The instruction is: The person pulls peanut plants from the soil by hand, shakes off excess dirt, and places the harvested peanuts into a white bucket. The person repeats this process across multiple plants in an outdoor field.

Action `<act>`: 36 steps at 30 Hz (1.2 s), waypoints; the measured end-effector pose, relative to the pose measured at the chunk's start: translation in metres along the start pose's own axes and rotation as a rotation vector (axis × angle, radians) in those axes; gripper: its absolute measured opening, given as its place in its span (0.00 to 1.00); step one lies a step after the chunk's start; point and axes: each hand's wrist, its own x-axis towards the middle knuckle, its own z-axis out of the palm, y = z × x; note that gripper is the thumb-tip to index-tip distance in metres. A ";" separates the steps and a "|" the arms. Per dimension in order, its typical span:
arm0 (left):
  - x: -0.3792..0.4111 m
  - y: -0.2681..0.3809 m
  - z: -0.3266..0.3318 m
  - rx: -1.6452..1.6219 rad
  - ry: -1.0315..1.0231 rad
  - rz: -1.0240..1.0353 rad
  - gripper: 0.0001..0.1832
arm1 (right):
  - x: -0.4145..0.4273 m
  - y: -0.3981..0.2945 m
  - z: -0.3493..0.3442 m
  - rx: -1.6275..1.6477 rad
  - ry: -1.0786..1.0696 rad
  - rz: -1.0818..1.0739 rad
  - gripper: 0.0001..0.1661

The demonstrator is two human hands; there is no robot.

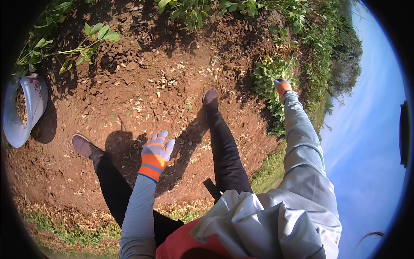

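Observation:
My left hand [157,155], in a grey and orange knit glove, hangs over the reddish soil [181,116] between my legs. Its thumb stands apart from the fingers, and nothing shows in it. My right arm reaches far out to a heap of leafy green plants [270,77]. The right hand [282,85], gloved alike, is at the heap's edge with its fingers curled; whether stems are inside them is hidden. At the far left a whitish plastic bucket [38,94] with red markings leans tilted, small tan pieces [21,105] inside it.
Uprooted-looking leafy stems [77,51] lie above the bucket. More green plants [194,13] line the far edge of loose clods. My shoes [212,98] stand on soil strewn with dry leaf bits. Grass and dry litter [74,230] lie below; bushes [344,55] rise at right.

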 end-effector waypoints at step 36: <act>-0.057 -0.022 -0.050 -0.796 -0.193 -0.156 0.20 | -0.029 -0.763 0.093 0.446 0.463 -0.741 0.22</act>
